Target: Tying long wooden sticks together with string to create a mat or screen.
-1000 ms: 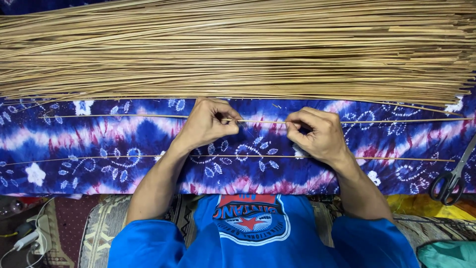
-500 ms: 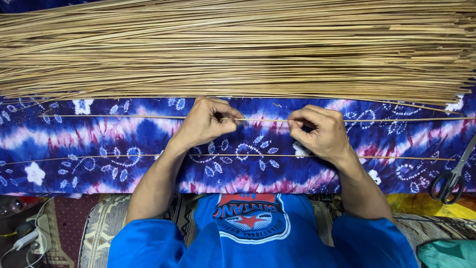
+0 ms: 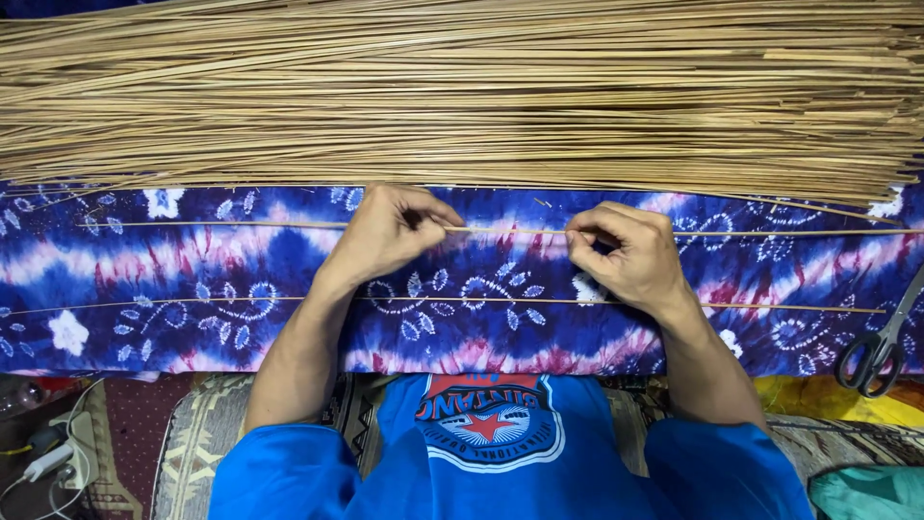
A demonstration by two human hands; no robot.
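I see my left hand (image 3: 385,236) and right hand (image 3: 626,258) pinching one thin stick (image 3: 510,231), its long axis running left-right across the cloth (image 3: 192,260).

Blue-purple tie-dye cloth (image 3: 192,260) covers work surface. Patterned rug (image 3: 192,443) below. White charger w/ cable (image 3: 43,462) bottom left, yellow fabric (image 3: 818,395) bottom right. Even indoor light.

Evenly lit from overhead, bright, colours saturated. Soft short shadows under the hands (image 3: 500,246) and beneath the pile of tan sticks (image 3: 462,96). Sharp throughout; slight wide-angle bowing toward edges, no glare.
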